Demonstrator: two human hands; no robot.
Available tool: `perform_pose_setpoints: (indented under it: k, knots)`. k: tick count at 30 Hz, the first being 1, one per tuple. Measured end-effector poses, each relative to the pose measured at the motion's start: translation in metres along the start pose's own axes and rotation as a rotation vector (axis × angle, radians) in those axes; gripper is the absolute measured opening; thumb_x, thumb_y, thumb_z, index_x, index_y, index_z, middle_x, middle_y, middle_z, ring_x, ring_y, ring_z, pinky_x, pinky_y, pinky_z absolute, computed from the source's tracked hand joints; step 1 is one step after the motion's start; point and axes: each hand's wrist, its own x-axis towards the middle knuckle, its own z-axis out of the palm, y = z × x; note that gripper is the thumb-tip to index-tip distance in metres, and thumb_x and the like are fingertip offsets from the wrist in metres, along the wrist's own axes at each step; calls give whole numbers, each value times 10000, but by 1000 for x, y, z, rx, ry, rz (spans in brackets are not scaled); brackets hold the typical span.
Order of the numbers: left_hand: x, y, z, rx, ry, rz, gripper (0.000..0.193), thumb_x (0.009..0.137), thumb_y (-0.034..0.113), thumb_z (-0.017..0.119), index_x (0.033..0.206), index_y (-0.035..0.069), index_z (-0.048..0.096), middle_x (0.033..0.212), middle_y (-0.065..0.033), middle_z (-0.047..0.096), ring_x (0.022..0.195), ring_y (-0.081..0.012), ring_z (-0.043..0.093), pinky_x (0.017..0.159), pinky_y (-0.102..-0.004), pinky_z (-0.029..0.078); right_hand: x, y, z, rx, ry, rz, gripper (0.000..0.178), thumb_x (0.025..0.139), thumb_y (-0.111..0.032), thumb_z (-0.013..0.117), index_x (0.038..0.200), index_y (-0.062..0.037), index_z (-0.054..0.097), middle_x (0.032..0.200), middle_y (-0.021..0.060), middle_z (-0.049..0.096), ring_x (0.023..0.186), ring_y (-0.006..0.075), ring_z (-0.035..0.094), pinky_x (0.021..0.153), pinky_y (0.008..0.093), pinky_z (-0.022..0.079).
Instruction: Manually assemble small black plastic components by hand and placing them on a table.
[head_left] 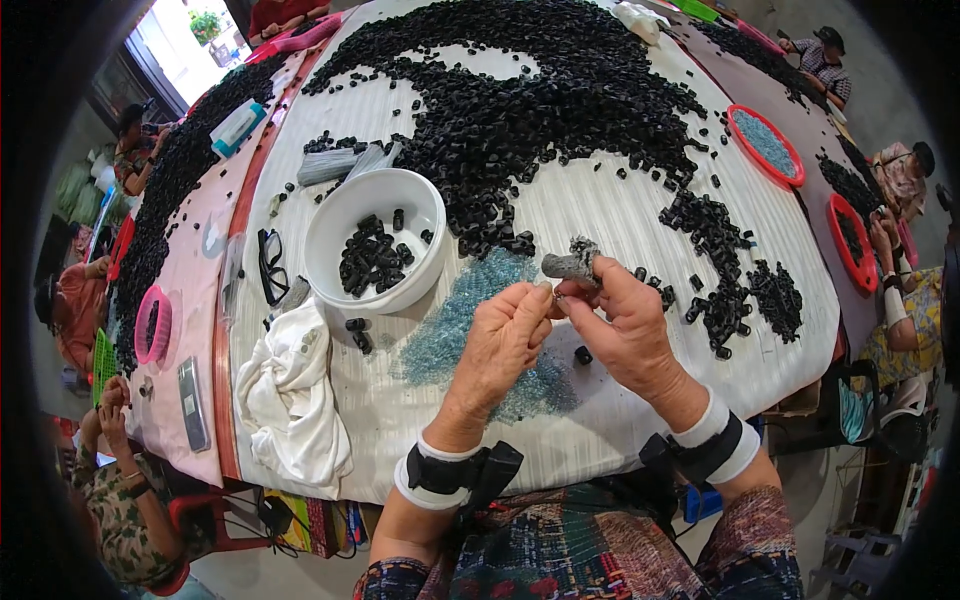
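Note:
Above the table's near middle, my two hands meet at the fingertips. My left hand (503, 338) is closed in a pinch, and whatever tiny piece lies between thumb and finger is too small to name. My right hand (628, 325) is closed round a short grey bundle (570, 266) with a frayed end; its thumb and fingertip touch the left ones. Beneath and beyond the hands spreads a heap of small clear bluish pieces (440, 335). To the left stands a white bowl (325, 285) with small black cylindrical parts (368, 258) inside.
A large pile of black parts (560, 100) covers the far table. At left lie a white cloth (290, 400), eyeglasses (270, 265) and bundles of thin grey strips (328, 166). Red trays (735, 120) are at right. Other people sit at tables on both sides.

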Motion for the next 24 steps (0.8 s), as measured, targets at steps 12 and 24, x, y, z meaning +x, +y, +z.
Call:
perform_pose_setpoints:
  k: [12,24]
  knots:
    - [2,-6,-1,256,81,160,213,951,232,526,859,40,533,663,58,441,583,-25,360,498,-181,309,-2,-1,1,-243,21,-149,150,800,30,596,931,34,523,786,112,619,738,156,635,643,263,514]
    - [2,-7,1,429,195,316,211,920,217,580,831,26,559,654,46,452,594,-43,378,516,-201,334,2,-3,1,446,-35,458,226,837,-40,600,1017,47,493,812,47,621,671,75,583,588,205,489]
